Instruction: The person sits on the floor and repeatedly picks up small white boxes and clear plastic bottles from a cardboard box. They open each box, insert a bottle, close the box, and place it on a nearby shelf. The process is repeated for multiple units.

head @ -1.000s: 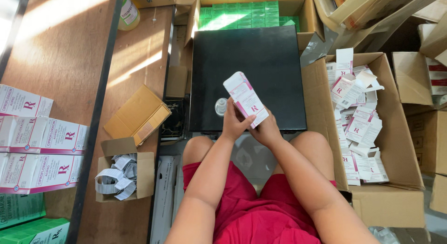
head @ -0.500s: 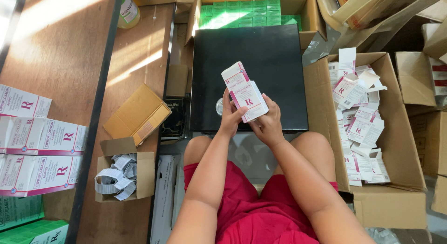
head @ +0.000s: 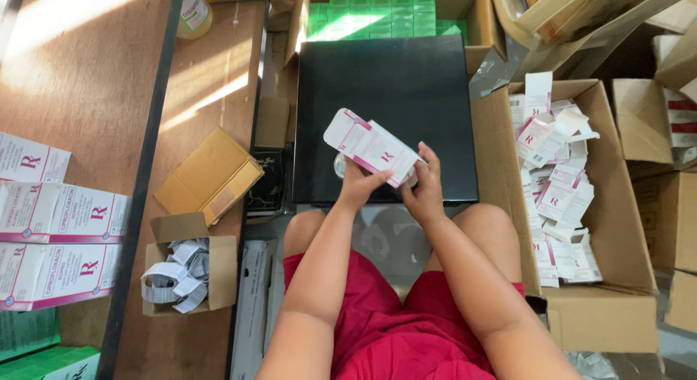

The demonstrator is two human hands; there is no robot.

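Both hands hold one small white and pink carton (head: 369, 145) over the near edge of a black square surface (head: 392, 82). My left hand (head: 357, 185) grips its lower left side from beneath. My right hand (head: 425, 186) holds its right end, fingers spread along the edge. The carton lies tilted, its open flap end pointing up and left. A small clear vial (head: 339, 164) shows just under the carton, beside my left hand.
A big cardboard box (head: 624, 227) at right holds several flattened white and pink cartons (head: 555, 177). Green boxes (head: 374, 17) fill a carton beyond the black surface. At left, a small box of paper leaflets (head: 178, 278), a brown box (head: 209, 177) and stacked white and pink packs (head: 62, 242).
The carton has swung from pointing up to lying tilted towards the left. My right hand shifted to its right end; my left hand stayed beneath it.
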